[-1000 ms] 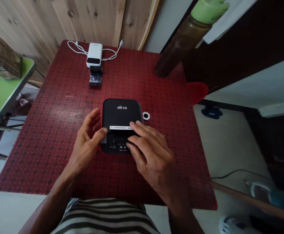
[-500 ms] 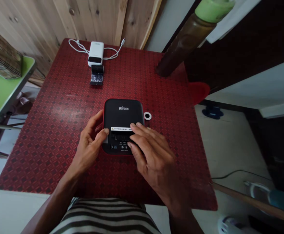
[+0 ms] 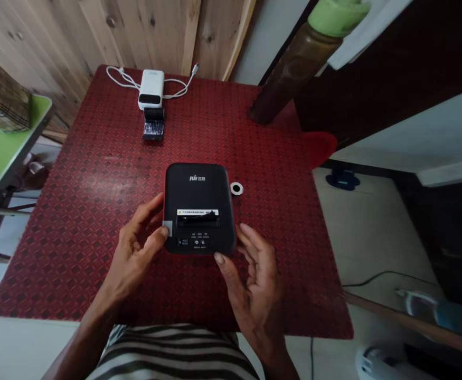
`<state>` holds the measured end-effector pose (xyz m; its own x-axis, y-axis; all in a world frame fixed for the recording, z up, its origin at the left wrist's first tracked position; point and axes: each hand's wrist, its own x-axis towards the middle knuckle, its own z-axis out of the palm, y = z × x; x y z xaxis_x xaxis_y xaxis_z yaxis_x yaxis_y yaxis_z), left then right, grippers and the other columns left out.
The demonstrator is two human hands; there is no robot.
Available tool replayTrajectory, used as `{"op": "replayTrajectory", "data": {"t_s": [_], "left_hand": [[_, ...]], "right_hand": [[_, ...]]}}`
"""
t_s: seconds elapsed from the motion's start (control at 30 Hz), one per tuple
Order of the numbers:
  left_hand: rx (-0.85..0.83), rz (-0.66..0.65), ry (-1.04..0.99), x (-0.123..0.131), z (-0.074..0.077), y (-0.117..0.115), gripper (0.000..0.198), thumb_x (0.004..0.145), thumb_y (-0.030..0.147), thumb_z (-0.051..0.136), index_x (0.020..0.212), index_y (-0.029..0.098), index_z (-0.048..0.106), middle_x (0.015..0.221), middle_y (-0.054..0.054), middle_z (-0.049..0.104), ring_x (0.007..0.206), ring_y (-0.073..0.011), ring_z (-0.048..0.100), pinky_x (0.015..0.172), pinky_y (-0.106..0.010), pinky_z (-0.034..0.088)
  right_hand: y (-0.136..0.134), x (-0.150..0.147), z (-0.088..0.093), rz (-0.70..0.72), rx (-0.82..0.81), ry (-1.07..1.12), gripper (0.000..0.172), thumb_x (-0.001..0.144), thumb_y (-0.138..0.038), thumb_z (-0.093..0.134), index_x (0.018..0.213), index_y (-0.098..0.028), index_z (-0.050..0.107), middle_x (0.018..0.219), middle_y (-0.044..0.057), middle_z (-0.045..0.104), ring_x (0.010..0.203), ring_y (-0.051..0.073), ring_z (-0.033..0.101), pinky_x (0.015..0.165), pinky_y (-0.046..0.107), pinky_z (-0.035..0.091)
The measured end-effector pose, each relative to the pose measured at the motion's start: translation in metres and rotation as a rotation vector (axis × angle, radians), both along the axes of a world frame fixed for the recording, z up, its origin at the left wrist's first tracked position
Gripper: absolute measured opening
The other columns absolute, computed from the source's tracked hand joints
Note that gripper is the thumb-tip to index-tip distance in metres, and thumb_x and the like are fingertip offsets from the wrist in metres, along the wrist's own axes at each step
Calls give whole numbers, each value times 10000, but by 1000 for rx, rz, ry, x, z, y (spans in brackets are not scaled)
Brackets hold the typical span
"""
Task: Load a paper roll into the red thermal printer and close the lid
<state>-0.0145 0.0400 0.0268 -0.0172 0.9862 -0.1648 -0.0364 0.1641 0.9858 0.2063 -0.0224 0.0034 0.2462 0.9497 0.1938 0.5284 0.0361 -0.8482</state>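
A small black label printer (image 3: 197, 195) with red sides lies in front of me, its slot and buttons toward me. A dark crumpled strip (image 3: 201, 217) sticks up at the slot, below a white warning label. My left hand (image 3: 141, 245) grips the printer's left side, thumb on top by a clear, pale tab (image 3: 168, 228) and fingers along the edge. Around the lower right corner curls my right hand (image 3: 254, 274), its thumb at the front edge and its fingers against the right side. Whether the printer rests flat is hidden.
On the red patterned table (image 3: 107, 174) are a white power bank-like device (image 3: 151, 88) with a cable, a dark printed roll (image 3: 153, 124) and a white ring-shaped roll (image 3: 236, 188). A tall brown bottle (image 3: 294, 68) with a green cap stands back right. A red stool (image 3: 320, 148) is beyond the right edge.
My right hand has moved off the slot to the printer's lower right corner, uncovering the slot and buttons. My left thumb has slid slightly lower along the left side.
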Motion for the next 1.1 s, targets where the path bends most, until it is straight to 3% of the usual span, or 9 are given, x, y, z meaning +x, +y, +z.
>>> {"op": "replayTrajectory", "data": {"t_s": [0.2, 0.5, 0.83, 0.97, 1.1], "left_hand": [[-16, -17, -9, -2, 4, -5, 627, 978, 397, 898, 1571, 285, 729, 1640, -112, 721, 1506, -377, 710, 1208, -498, 642], [-76, 26, -70, 10, 11, -1, 546, 993, 364, 849, 1529, 302, 767, 1608, -80, 748, 1497, -349, 714, 1155, -447, 661], [-108, 62, -78, 15, 8, -3, 542, 990, 377, 835, 1520, 286, 763, 1587, -92, 758, 1485, -362, 711, 1186, -489, 634], [-91, 44, -106, 12, 3, -7, 567, 1005, 424, 819, 1556, 318, 734, 1608, -75, 744, 1459, -354, 724, 1158, -465, 637], [-35, 12, -102, 7, -7, -7, 591, 1018, 479, 809, 1574, 305, 710, 1635, -83, 719, 1494, -369, 692, 1162, -473, 622]], "right_hand": [[-4, -1, 0, -17, 21, -11, 563, 1068, -469, 792, 1572, -285, 624, 1422, 156, 838, 1250, 307, 855, 996, 481, 749], [-5, -3, 0, -33, 54, -15, 600, 1042, -439, 826, 1574, -259, 616, 1400, 163, 850, 1245, 307, 861, 998, 476, 751], [-5, -4, -3, -11, 76, 12, 618, 1044, -398, 826, 1600, -258, 595, 1424, 179, 834, 1255, 316, 853, 1016, 490, 738], [2, 10, 10, 40, 55, -48, 554, 1076, -416, 788, 1581, -262, 619, 1436, 161, 832, 1237, 304, 858, 982, 470, 747], [33, 23, 40, 135, 211, -246, 336, 1117, -218, 717, 1448, -278, 725, 1395, 98, 853, 1253, 264, 842, 1071, 472, 716]]}}
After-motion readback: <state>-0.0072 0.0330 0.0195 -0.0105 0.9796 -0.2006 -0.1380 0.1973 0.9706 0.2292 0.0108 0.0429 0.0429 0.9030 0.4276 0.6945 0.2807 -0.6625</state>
